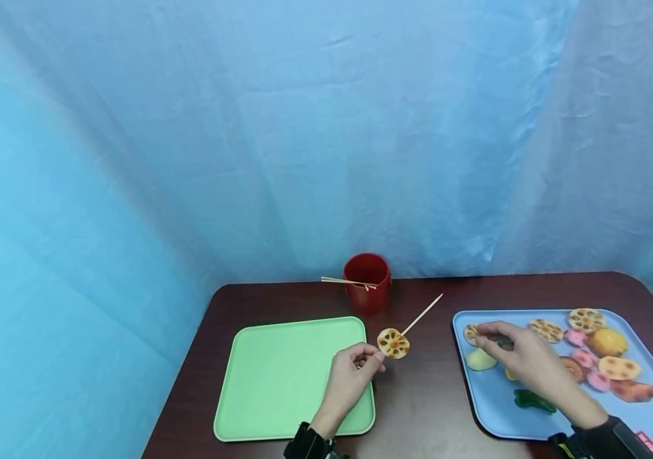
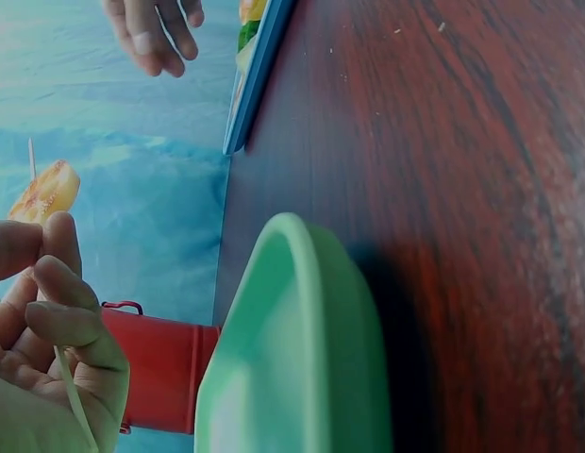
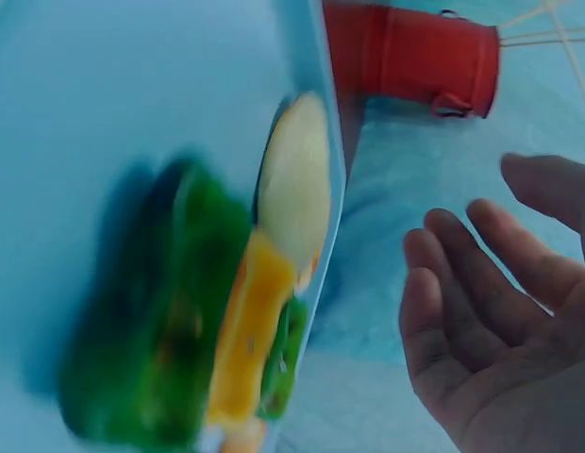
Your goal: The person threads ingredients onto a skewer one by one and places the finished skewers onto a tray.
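Note:
My left hand (image 1: 355, 373) pinches a thin wooden skewer (image 1: 425, 312) over the right edge of the green tray. A browned lotus root slice (image 1: 393, 343) is threaded on it, just beyond the fingertips; in the left wrist view the skewer's lower end (image 2: 75, 401) runs across the palm. My right hand (image 1: 523, 357) hovers above the blue tray's left part, fingers loosely bent and holding nothing in the right wrist view. Its fingertips are nearest to a small lotus root slice (image 1: 471, 334) and a pale oval slice (image 1: 481, 360). A green pepper piece (image 3: 160, 330) lies below.
A red bucket (image 1: 367, 299) with several skewers (image 1: 349, 281) across its rim stands at the back. The green tray (image 1: 280, 382) is on the left. The blue tray (image 1: 492, 421) also bears more lotus slices (image 1: 587, 320), pink pieces (image 1: 583, 357) and a yellow-orange round piece (image 1: 607, 342).

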Demonstrator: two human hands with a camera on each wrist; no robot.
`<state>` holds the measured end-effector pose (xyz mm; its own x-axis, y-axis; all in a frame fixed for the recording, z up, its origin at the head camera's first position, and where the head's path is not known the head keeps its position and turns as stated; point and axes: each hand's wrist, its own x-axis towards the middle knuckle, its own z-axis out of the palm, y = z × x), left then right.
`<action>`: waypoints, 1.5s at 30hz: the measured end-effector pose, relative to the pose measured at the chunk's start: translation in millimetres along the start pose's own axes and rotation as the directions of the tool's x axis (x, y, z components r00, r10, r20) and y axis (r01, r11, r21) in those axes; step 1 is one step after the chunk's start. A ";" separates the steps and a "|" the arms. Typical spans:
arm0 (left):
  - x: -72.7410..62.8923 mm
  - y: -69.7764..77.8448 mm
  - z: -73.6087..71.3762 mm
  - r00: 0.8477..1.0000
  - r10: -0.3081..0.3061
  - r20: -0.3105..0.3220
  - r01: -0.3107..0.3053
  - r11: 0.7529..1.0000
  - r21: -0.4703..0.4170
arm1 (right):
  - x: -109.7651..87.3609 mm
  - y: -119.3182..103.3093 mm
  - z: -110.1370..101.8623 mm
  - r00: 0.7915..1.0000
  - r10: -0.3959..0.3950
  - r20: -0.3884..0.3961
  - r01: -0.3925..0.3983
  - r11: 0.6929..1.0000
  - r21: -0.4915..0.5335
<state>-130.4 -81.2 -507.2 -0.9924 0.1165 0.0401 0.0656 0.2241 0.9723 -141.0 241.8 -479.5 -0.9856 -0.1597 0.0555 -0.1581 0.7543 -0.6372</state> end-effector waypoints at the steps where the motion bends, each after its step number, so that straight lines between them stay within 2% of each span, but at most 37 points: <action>1: 0.0 0.0 0.0 1.000 -0.001 0.003 0.001 1.000 0.002 | 0.9 1.8 -0.7 1.000 -0.019 0.005 0.019 0.999 -0.037; 6: 0.6 -0.1 -0.4 1.000 0.006 0.013 -0.007 1.000 0.020 | 6.8 10.3 -4.5 0.994 -0.096 0.059 0.106 0.974 -0.199; 14: 1.5 -1.9 -0.8 0.999 0.010 0.031 -0.012 0.999 0.039 | 9.4 18.2 0.6 0.985 -0.136 0.109 0.164 0.931 -0.326; 22: -0.1 -2.5 -1.6 0.999 -0.026 0.040 0.024 0.999 0.045 | 9.7 21.9 9.1 0.975 -0.172 0.139 0.210 0.917 -0.340; 29: -2.5 -4.4 -2.6 0.998 -0.050 0.041 0.049 0.999 0.023 | 9.5 23.8 14.1 0.968 -0.221 0.121 0.249 0.904 -0.346; 39: -4.3 -5.0 -3.9 0.998 -0.044 0.036 0.043 0.999 0.014 | 9.1 27.5 19.3 0.953 -0.285 0.101 0.301 0.870 -0.390; 45: -5.5 -4.6 -4.0 0.998 -0.052 0.038 0.053 0.999 -0.013 | 7.9 26.8 20.9 0.952 -0.290 0.100 0.304 0.852 -0.426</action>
<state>-125.6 -86.7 -511.0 -0.9897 0.1418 -0.0196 0.0119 0.2177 0.9760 -151.9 247.5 -512.2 -0.8865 -0.4341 0.1605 -0.4598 0.8655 -0.1987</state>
